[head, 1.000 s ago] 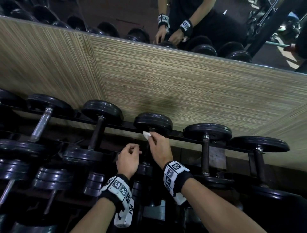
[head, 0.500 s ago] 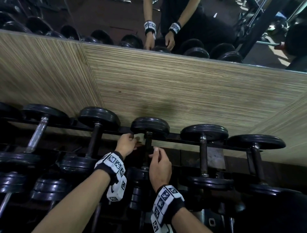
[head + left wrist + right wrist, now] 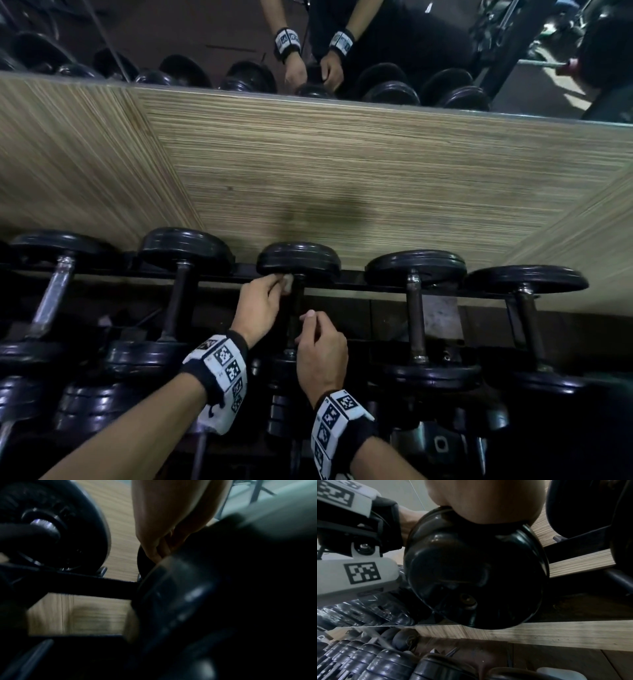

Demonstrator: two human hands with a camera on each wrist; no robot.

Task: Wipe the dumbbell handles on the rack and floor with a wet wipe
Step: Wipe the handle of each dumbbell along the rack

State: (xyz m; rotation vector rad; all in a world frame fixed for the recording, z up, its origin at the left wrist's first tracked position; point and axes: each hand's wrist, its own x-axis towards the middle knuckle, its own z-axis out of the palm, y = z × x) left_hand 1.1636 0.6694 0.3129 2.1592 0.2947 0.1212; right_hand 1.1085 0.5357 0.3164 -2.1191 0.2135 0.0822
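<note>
Your left hand (image 3: 257, 305) pinched the wet wipe (image 3: 287, 284) against the far end of the dumbbell handle (image 3: 295, 308), just under the far plate. That handle ran from there back toward you, with your right hand (image 3: 320, 349) loosely curled just beside its near end, grasping nothing I could make out.

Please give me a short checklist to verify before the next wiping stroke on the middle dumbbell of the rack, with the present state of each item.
1. Small white wet wipe in hand: ok, left hand pinches it.
2. Wipe against the dark metal handle of the middle black dumbbell: ok, at its far end, under the round black far weight head.
3. Right hand steadies the handle: cannot tell, fingers curl beside it.
4. Dumbbell seated on the black metal rack rail: ok.
5. Wipe wet enough: cannot tell.
</note>
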